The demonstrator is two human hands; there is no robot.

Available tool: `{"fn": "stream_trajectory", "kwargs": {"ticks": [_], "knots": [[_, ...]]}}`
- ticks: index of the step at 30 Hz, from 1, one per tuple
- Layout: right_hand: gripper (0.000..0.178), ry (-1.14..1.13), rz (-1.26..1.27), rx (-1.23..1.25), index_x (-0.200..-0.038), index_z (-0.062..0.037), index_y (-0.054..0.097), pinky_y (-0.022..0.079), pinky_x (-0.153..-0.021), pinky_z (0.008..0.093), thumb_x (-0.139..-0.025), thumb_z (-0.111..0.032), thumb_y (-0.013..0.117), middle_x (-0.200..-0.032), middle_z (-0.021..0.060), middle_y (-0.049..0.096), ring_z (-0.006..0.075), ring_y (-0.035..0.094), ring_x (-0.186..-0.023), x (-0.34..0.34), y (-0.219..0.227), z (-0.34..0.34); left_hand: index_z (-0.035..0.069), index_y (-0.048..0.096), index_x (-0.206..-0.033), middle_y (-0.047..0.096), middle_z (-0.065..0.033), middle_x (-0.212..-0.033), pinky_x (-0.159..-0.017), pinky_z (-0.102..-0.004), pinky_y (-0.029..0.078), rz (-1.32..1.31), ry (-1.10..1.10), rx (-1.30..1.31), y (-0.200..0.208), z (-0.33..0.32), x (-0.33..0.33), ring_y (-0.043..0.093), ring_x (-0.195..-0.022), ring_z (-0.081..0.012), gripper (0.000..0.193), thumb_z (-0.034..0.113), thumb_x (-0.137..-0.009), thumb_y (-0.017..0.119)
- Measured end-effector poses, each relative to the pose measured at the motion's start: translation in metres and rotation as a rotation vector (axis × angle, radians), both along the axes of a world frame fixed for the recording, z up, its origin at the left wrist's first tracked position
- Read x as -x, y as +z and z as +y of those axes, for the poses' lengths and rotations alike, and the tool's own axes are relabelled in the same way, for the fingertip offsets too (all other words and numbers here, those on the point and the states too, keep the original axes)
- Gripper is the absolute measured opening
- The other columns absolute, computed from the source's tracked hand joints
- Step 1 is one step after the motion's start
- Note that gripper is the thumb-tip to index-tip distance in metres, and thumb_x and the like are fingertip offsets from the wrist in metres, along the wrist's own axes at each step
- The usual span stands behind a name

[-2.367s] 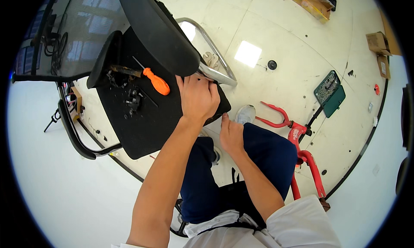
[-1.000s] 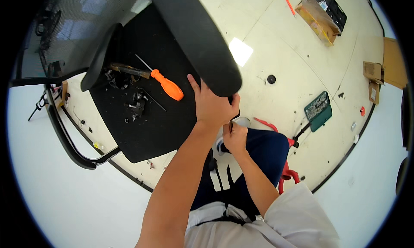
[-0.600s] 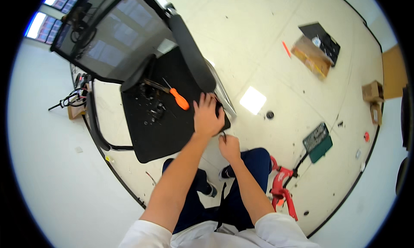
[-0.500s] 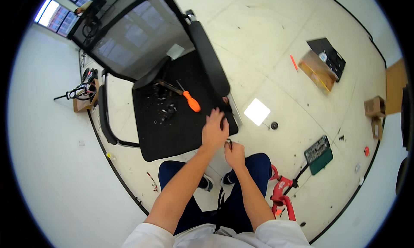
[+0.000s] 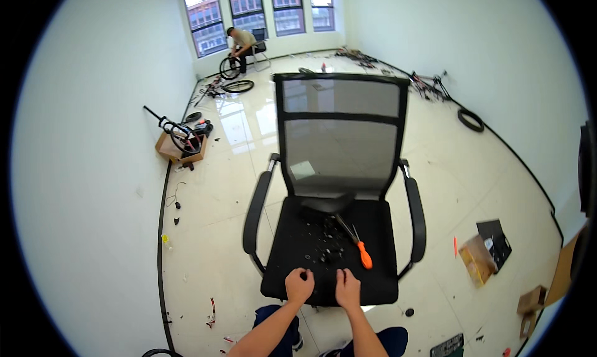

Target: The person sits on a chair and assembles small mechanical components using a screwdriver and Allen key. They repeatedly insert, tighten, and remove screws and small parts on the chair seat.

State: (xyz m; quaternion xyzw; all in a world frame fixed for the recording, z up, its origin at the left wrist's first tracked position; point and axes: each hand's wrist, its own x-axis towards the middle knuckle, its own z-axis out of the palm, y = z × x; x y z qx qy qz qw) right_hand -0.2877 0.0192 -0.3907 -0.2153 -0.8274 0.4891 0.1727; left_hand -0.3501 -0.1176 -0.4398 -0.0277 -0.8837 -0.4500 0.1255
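Observation:
Over the front part of a black mesh-backed office chair's seat (image 5: 367, 288), my left hand (image 5: 300, 287) is closed, its fingers curled. My right hand (image 5: 348, 288) is closed beside it, thumb and fingers pressed together, with a gap between the two. Whatever either hand holds is too small or hidden to make out. Ahead of them on the seat lie small black parts (image 5: 331, 256) and scattered bits. An orange-handled screwdriver (image 5: 365, 256) rests to the right of these. Toward the backrest sits a black bicycle saddle (image 5: 328, 203) with a metal post or tool near it.
Armrests (image 5: 415, 223) flank the seat. Boxes with bike parts (image 5: 191, 147) stand by the left wall. At the right are an open carton (image 5: 477, 260), a black case (image 5: 497, 242) and a green tool case (image 5: 449, 346). A co-worker (image 5: 244, 43) sits far off near bicycle wheels.
The view has swung up and round, so the chair now faces me squarely. My spread left hand has closed, and both hands are now side by side over the seat's front.

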Motion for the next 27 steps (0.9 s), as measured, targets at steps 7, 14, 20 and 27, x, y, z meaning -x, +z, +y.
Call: {"fn": "stream_trajectory", "kwargs": {"ticks": [7,14,20,27], "knots": [[0.053,0.182,-0.229,-0.428,-0.128,0.0026,0.046,0.044,-0.096,0.0475,-0.083,-0.018,0.063,-0.124,0.0241,0.051,0.0409,0.051,-0.112,0.038,-0.049,0.026,-0.002,0.05,-0.128,0.059,-0.0211,-0.122,-0.089,-0.0372,0.05,-0.602,0.033,-0.789,-0.036,-0.015,0.037,0.062,-0.105,-0.0294,0.051,0.03,-0.091,0.064],[0.048,0.259,-0.013,-0.496,-0.122,0.0031,0.055,0.041,-0.101,0.0507,-0.079,-0.017,0.065,-0.125,0.027,0.054,0.0447,0.052,-0.115,-0.097,-0.055,0.014,-0.002,0.052,-0.129,0.051,-0.0238,-0.136,-0.102,-0.0398,0.043,-0.287,-0.409,0.057,-0.023,-0.074,-0.036,0.054,-0.121,-0.0378,0.053,0.031,-0.088,0.062],[0.056,-0.023,-0.643,-0.555,-0.137,-0.0112,0.05,0.031,-0.106,0.064,-0.088,-0.034,0.063,-0.155,0.0214,0.025,0.0458,0.027,-0.139,-0.305,0.012,-0.006,-0.003,0.06,-0.117,0.061,-0.022,-0.115,-0.09,-0.0427,0.049,0.243,-0.478,0.408,0.062,-0.123,-0.158,0.057,-0.112,-0.0373,0.043,0.026,-0.085,0.064],[0.059,0.072,-0.392,0.315,-0.141,-0.0117,0.042,0.031,-0.109,0.0474,-0.09,-0.034,0.064,-0.148,0.0177,0.031,0.0399,0.036,-0.131,-0.344,0.101,0.059,0.006,0.068,-0.115,0.067,-0.0153,-0.114,-0.096,-0.0365,0.047,-0.518,-0.725,-0.302,0.131,-0.144,-0.121,0.062,-0.112,-0.0272,0.038,0.028,-0.084,0.071]]}}
